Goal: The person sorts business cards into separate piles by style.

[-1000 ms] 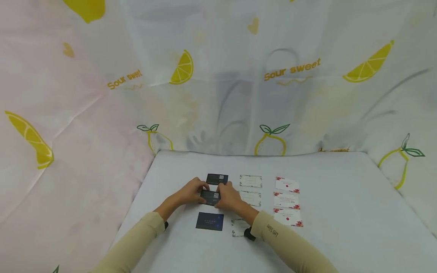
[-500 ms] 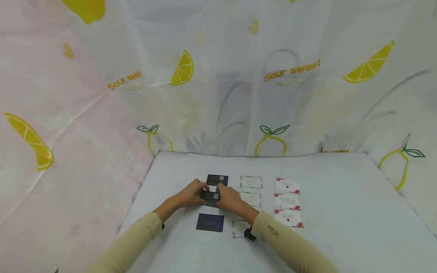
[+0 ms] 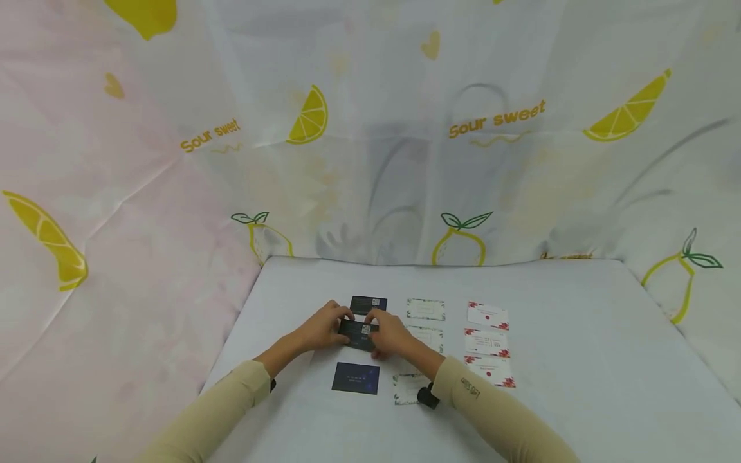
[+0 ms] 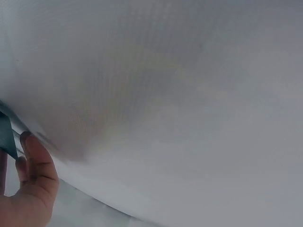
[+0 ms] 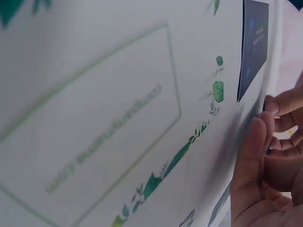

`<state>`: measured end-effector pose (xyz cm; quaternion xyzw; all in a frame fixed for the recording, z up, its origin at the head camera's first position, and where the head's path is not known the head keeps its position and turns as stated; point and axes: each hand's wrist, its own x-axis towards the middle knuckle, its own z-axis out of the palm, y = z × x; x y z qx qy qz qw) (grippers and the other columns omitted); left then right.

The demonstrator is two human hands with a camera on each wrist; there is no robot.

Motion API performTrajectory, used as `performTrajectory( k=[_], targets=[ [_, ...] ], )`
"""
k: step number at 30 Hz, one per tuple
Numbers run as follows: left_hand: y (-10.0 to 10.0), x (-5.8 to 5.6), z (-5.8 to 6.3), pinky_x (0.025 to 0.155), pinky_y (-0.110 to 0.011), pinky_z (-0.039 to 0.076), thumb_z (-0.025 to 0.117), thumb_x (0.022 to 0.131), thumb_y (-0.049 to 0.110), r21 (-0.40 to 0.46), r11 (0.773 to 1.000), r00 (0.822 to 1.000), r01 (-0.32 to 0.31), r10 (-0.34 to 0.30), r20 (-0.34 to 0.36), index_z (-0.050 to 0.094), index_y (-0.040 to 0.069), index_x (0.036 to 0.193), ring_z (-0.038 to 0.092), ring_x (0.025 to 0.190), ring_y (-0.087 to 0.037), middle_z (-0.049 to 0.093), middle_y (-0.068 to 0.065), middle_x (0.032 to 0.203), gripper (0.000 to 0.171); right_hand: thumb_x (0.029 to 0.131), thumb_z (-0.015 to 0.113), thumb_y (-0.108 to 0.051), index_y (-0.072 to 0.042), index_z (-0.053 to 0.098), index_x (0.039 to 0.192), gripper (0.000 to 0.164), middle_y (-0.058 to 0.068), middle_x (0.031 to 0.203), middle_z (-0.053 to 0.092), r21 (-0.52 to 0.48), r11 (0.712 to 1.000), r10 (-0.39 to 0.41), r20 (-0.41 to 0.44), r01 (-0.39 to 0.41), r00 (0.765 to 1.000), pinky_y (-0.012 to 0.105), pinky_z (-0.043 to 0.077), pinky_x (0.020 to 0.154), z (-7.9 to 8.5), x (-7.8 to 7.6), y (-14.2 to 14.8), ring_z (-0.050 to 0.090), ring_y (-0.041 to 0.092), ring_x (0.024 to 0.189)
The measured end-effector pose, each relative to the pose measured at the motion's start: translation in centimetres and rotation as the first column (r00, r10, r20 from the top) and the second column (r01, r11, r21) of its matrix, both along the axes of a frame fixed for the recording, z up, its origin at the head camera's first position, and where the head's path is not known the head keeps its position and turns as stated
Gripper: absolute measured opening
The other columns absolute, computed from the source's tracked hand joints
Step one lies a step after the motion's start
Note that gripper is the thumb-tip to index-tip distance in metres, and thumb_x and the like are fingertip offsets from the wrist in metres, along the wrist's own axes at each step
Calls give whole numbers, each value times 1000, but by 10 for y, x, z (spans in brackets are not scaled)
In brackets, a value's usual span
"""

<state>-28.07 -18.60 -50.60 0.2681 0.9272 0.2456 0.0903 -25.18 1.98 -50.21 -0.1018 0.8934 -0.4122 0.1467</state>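
A dark business card (image 3: pixel 356 335) with a small QR code lies between both hands in the head view. The left hand (image 3: pixel 320 326) pinches its left end with thumb and fingers; a corner of it shows dark teal beside the left hand (image 4: pixel 35 189) in the left wrist view. At the right end, the right hand (image 3: pixel 398 335) holds the card with bent fingers, the thumb near the lower corner. Behind it lies another dark card (image 3: pixel 368 305), and in front a dark blue card (image 3: pixel 356 378). Fingertips of both hands come close together in the right wrist view, hiding most of the held card.
Leaf-bordered white cards (image 3: pixel 426 309) form a middle column, partly under the right forearm. Red-flowered white cards (image 3: pixel 487 343) make a column to the right. The white table (image 3: pixel 579 360) meets a lemon-print cloth (image 3: pixel 399 161) at its back edge.
The held card has shifted very slightly upward in the head view. The right hand's thumb and fingers have spread a little at its right end. The other cards stay where they were.
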Motion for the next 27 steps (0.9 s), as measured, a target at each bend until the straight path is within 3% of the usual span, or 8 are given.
performTrajectory(
  k=[2, 6, 15, 20, 23, 27],
  targets=[
    [0, -1, 0, 81, -31, 50, 83, 79, 15, 33, 999, 1000, -10, 10, -4, 64, 12, 118, 55, 90, -13, 52, -8, 107, 43, 94, 63, -3, -9, 59, 119, 27, 23, 105, 66, -43, 999, 2, 20, -2, 1000, 24, 52, 49, 1, -3, 4, 65, 13, 48],
    [0, -3, 3, 80, -28, 52, 83, 79, 15, 102, 995, 1000, -9, 8, 17, 64, 9, 122, 59, 92, -16, 53, -11, 111, 48, 96, 58, -2, -8, 57, 124, 28, 16, 79, 67, -124, 992, 14, 88, -3, 996, 27, 53, 49, 3, -10, 14, 66, 15, 50],
    [-2, -8, 5, 73, -20, 53, 85, 78, 18, 151, 983, 994, 106, -108, 4, 61, 2, 129, 63, 93, -15, 59, -13, 126, 59, 97, 58, -4, -10, 59, 127, 30, 15, 77, 63, -231, 973, 15, 151, 21, 988, 32, 56, 51, -2, -18, 32, 66, 15, 51],
    [-3, -16, 6, 72, -21, 52, 84, 79, 20, 128, 981, 989, 148, -146, -22, 61, 3, 129, 64, 89, -12, 62, -11, 127, 58, 98, 57, -4, -9, 59, 128, 30, 16, 77, 65, -260, 965, 12, 175, 35, 984, 32, 57, 53, -3, -21, 37, 66, 16, 52],
    [-3, -19, 5, 70, -21, 51, 82, 81, 25, 96, 983, 987, 156, -153, -39, 61, 4, 131, 63, 86, -10, 63, -8, 128, 58, 97, 59, -6, -9, 60, 126, 29, 15, 74, 65, -232, 973, 10, 125, 20, 992, 31, 55, 53, -4, -23, 39, 66, 17, 53],
    [-1, -22, 5, 70, -21, 49, 79, 84, 28, 60, 986, 987, 157, -154, -50, 60, 3, 133, 61, 87, -10, 62, -10, 130, 59, 91, 71, -14, -8, 66, 120, 30, 9, 86, 68, -83, 997, 0, -66, -5, 998, 29, 53, 64, -3, -27, 40, 65, 15, 70]
  ],
)
